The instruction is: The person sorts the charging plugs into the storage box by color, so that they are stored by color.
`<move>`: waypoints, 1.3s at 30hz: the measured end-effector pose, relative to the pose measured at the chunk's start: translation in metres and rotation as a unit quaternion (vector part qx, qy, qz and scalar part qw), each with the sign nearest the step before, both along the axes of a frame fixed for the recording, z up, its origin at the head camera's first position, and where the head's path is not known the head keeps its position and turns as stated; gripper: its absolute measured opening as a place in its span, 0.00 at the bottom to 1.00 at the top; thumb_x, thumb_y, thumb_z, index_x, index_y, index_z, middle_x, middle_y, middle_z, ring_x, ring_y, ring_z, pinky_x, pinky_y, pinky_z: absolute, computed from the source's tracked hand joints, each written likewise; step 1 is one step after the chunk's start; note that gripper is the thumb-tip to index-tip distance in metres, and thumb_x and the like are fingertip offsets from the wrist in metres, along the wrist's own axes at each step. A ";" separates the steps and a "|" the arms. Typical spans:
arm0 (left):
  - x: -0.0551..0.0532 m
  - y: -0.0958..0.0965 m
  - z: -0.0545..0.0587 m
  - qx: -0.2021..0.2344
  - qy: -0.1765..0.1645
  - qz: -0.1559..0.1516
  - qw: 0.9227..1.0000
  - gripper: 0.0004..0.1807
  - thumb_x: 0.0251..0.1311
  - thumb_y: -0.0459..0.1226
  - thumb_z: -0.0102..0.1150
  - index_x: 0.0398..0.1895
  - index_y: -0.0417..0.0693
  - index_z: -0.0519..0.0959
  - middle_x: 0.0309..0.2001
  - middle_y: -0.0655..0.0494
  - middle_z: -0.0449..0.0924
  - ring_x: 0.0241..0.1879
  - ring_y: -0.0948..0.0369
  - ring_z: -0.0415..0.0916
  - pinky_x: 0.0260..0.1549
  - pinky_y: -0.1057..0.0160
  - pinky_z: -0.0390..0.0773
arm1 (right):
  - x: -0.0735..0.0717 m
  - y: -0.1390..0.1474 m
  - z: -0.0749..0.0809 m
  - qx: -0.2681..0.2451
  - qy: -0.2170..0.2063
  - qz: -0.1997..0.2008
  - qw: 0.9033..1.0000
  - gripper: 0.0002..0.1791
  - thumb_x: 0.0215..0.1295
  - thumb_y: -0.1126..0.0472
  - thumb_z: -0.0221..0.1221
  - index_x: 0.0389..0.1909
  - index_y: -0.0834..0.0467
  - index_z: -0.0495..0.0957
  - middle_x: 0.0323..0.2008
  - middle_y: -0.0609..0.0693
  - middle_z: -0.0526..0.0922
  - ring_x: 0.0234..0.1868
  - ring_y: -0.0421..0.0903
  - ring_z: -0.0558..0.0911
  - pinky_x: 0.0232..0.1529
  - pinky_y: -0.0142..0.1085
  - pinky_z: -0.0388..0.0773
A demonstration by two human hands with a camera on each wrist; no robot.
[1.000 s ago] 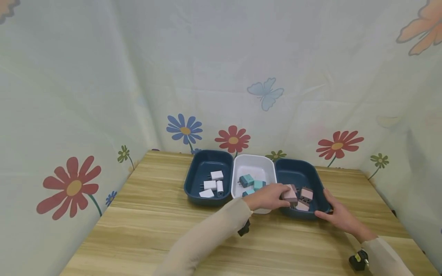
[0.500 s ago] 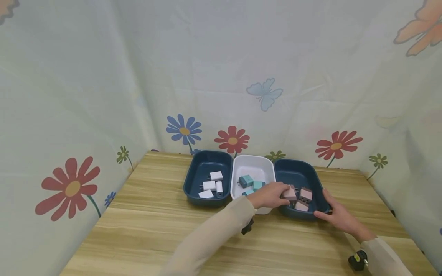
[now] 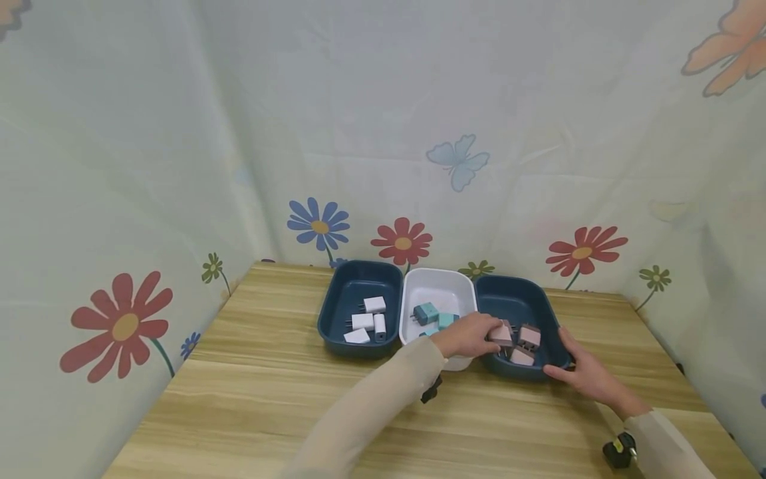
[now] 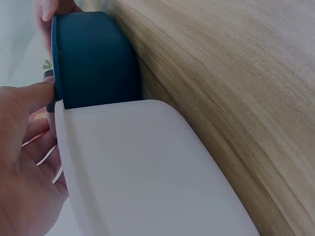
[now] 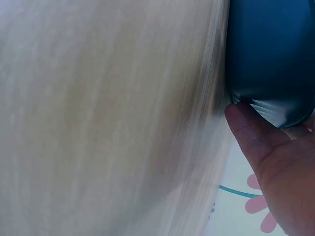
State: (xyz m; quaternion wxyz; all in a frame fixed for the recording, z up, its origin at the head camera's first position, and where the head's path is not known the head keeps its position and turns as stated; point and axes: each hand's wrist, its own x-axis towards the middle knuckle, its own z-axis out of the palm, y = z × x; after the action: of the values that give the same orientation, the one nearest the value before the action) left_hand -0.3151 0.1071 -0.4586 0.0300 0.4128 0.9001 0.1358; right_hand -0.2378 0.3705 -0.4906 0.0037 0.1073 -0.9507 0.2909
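Observation:
In the head view, my left hand reaches across the white bin and pinches a pink charger plug inside the right navy bin. Up close in the left wrist view, the thumb presses on the plug's dark end, while the bin wall hides much of the plug. Other pink plugs lie beside it. My right hand holds the navy bin's near right corner, fingers along the side and thumb at the front. In the right wrist view that thumb touches the outer wall.
Three bins stand side by side near the patterned curtain. White charger plugs lie in the left navy bin, and teal plugs in the white one. Wooden tabletop extends in front.
The pink plug in my left hand has sunk slightly towards the other pink plugs. My right hand stays at the bin's corner, and the bins have not visibly moved.

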 end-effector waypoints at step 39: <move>0.032 -0.139 0.002 0.129 -0.047 0.025 0.990 0.31 0.62 0.49 0.57 0.66 0.45 0.67 0.59 0.54 0.73 0.57 0.61 0.70 0.55 0.62 0.69 | 0.002 0.004 0.000 0.007 -0.011 -0.006 1.000 0.58 0.57 0.45 0.64 0.72 0.70 0.38 0.69 0.75 0.41 0.65 0.75 0.50 0.57 0.68 0.51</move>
State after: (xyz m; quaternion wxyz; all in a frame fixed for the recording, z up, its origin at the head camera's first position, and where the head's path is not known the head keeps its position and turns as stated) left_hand -0.2836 -0.0320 -0.4567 0.0156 0.3839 0.8825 0.2711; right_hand -0.2357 0.3741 -0.4905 -0.0060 0.0981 -0.9533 0.2857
